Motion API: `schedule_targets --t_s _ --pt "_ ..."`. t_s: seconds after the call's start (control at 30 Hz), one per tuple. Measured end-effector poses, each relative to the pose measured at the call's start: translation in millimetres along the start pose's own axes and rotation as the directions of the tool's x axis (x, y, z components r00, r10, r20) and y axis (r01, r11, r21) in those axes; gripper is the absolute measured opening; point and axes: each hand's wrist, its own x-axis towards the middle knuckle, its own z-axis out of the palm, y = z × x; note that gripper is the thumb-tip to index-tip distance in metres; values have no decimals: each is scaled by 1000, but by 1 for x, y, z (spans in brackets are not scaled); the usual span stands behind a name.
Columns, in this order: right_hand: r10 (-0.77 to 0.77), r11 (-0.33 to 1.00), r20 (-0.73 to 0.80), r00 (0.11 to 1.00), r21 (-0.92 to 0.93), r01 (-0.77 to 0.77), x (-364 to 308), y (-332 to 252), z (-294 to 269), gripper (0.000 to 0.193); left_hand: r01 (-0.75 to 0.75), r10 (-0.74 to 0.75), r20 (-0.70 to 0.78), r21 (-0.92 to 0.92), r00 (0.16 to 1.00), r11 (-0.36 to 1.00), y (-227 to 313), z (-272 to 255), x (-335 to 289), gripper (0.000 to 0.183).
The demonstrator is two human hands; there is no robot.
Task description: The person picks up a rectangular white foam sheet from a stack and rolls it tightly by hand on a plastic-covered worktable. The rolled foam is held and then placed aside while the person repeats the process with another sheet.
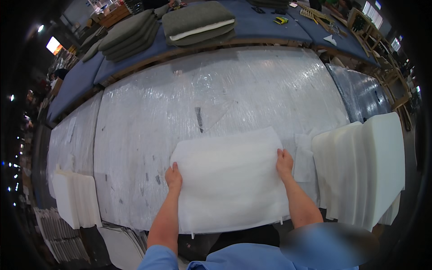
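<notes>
A white cushion (230,180), roughly square with a soft, fabric-like surface, lies in front of me at the near edge of the table (135,117). My left hand (173,177) is closed on its left side, with the thumb on top. Opposite it, my right hand (284,163) grips the right side near the far corner. Two small white tabs stick out from the cushion's near edge. Its underside is hidden. Just right of my right hand lies a thin white sheet (304,157) on the plastic-wrapped tabletop.
White foam pads (382,166) stand in a row at the right, and a smaller stack (75,198) stands at the left. Beyond, a blue table (258,27) holds grey-green cushions (198,20). Wooden frames (396,85) are at the far right.
</notes>
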Motion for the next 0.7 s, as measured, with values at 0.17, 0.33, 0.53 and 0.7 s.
schedule_targets --t_s 0.17,0.33,0.53,0.7 --pt "-88 996 -75 993 -10 87 16 17 -10 41 13 -14 -27 -32 1000 999 -7 3 3 58" --pt "-28 999 -14 1000 28 28 16 19 -3 40 16 -14 -28 60 1000 998 -23 -5 7 57" --pt "-9 997 -14 1000 73 10 24 28 -3 40 -27 30 -73 42 997 999 -22 -1 3 56" --pt "71 993 133 989 83 -83 31 42 -5 43 81 -68 102 -136 992 987 -13 0 -4 55"
